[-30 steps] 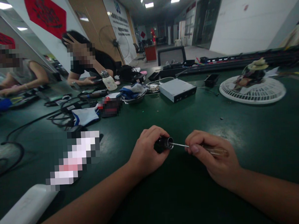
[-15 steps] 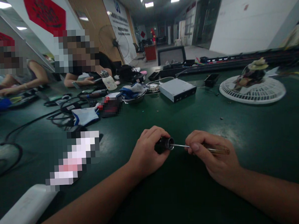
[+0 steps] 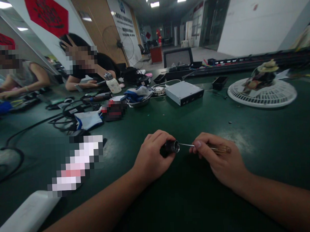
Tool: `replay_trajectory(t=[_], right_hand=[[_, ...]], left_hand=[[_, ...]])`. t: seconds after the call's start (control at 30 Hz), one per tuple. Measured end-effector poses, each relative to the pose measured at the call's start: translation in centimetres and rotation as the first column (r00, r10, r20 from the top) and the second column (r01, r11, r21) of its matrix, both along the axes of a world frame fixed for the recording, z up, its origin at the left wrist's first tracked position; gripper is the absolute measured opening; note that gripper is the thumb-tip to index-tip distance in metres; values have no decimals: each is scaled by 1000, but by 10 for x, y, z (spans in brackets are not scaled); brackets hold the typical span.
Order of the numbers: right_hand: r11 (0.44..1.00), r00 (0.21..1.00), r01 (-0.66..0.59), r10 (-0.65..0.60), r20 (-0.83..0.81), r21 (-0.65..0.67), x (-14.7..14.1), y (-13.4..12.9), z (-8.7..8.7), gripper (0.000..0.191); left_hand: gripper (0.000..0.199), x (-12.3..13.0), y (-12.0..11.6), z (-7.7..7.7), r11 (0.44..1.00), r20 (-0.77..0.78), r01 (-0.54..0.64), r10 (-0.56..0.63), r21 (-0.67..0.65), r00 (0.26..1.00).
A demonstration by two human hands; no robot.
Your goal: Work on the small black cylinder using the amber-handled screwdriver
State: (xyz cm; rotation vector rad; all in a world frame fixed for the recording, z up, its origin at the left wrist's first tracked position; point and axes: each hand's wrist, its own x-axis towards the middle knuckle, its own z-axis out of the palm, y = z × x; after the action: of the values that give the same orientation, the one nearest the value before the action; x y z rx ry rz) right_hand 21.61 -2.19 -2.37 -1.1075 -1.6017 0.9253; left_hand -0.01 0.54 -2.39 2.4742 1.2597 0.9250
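Near the middle of the green table, my left hand (image 3: 153,157) is closed around a short black cylinder (image 3: 171,147). Its round, metal-rimmed open end faces right; the rest is partly covered by my fingers. A screwdriver (image 3: 219,148) with an amber see-through handle lies in the grip of my right hand (image 3: 218,157). Its thin metal shaft points left, and the tip is at the upper edge of the cylinder's mouth. I cannot tell whether the tip touches the rim.
Beyond my hands are a grey disc drive (image 3: 183,92), a white fan grille (image 3: 262,92) with a motor on it, and a bowl (image 3: 140,102) holding cloth. Black cables (image 3: 65,114) and a white device (image 3: 26,217) lie left. Two people sit at the far left.
The screwdriver and my right hand have shifted slightly left and up. Its tip went from inside the cylinder's mouth to the upper rim. The cylinder tilted a little; a person's hand rose to the head.
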Motion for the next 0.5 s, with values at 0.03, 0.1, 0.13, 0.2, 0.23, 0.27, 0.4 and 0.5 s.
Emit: replay_trajectory(t=[0.03, 0.1, 0.13, 0.2, 0.23, 0.27, 0.4, 0.5], right_hand=[[1000, 1000, 0, 0, 12, -18, 0, 0, 0, 30], [997, 999, -44, 45, 7, -61, 0, 1, 1, 34], [994, 997, -71, 70, -16, -80, 1, 1, 1, 35], [991, 994, -90, 82, -77, -99, 1, 2, 0, 33], [991, 993, -77, 67, -94, -106, 1, 2, 0, 31], [992, 995, -53, 43, -93, -113, 1, 2, 0, 29], [989, 999, -36, 33, -27, -145, 0, 2, 1, 31], [989, 994, -83, 74, -80, -123, 0, 2, 2, 34]], left_hand=[[26, 0, 0, 0, 1000, 4, -11, 11, 3, 1000], [25, 0, 0, 0, 1000, 12, -22, 22, 5, 1000], [25, 0, 0, 0, 1000, 14, -18, 18, 3, 1000], [25, 0, 1, 0, 1000, 13, -3, 3, -3, 1000], [25, 0, 1, 0, 1000, 12, 2, -1, -3, 1000], [26, 0, 1, 0, 1000, 11, 1, -1, -1, 1000], [25, 0, 1, 0, 999, 6, -35, 34, 15, 999], [27, 0, 1, -1, 1000, 0, -22, 22, 12, 1000]])
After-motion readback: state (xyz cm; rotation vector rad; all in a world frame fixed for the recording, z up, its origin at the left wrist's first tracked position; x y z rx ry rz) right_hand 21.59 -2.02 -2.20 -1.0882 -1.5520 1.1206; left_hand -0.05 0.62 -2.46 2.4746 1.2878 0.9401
